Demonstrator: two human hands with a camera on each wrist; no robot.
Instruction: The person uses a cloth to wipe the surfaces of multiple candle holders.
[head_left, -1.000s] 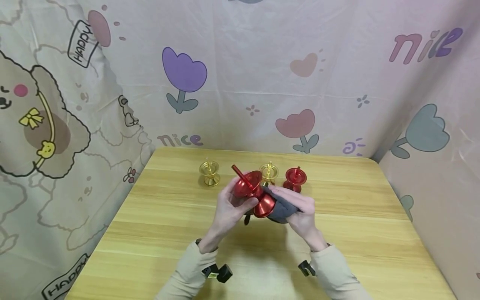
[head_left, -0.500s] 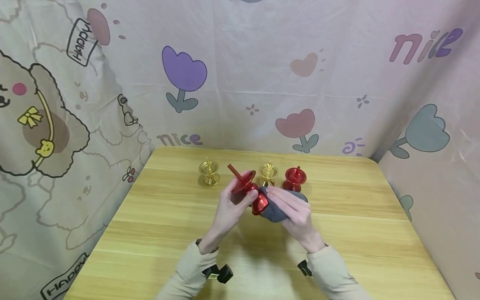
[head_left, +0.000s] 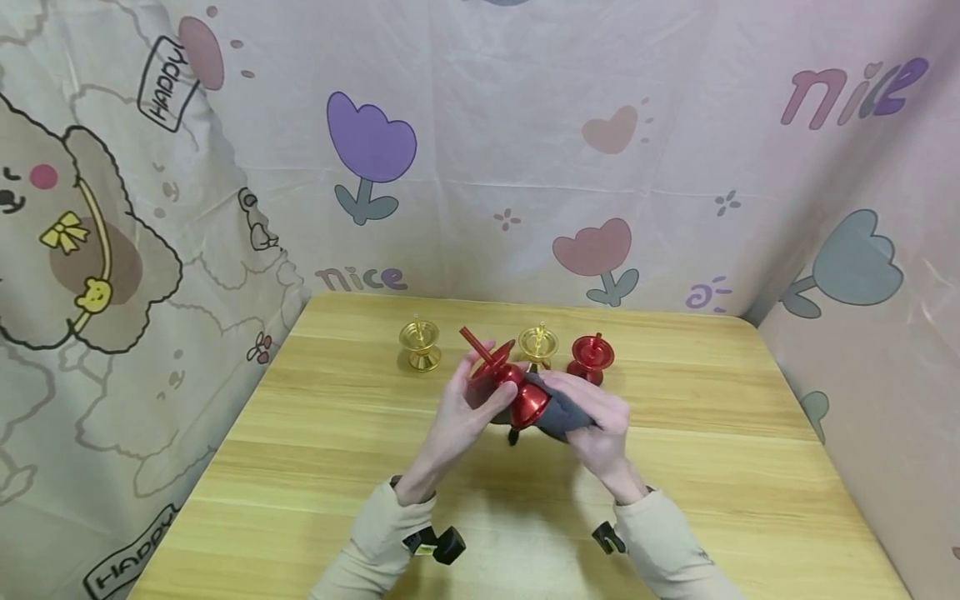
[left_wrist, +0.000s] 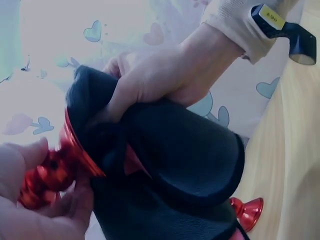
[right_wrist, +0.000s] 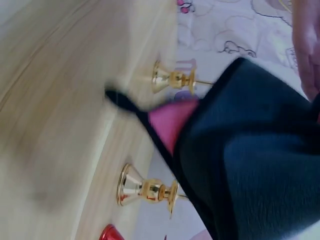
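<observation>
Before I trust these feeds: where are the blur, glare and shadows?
Head: highlights on the held red stand, soft shadow and pale glare on the table. Right wrist: the cloth blurs, most at its dark tip. Left wrist: the left hand looks soft, the backdrop washed out upper left.

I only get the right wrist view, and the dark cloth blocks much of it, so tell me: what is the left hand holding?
Observer: In the head view, the left hand grips a red candle holder by its stem.
Operator: Which way is it turned?
Observer: It is tilted, with its dish toward the picture's upper left and its base by the dark cloth.
Operator: And the red bit at my bottom edge?
Observer: Most likely the second red candle holder; the head view shows it upright, to the right of the nearer gold candle holder in your picture.
</observation>
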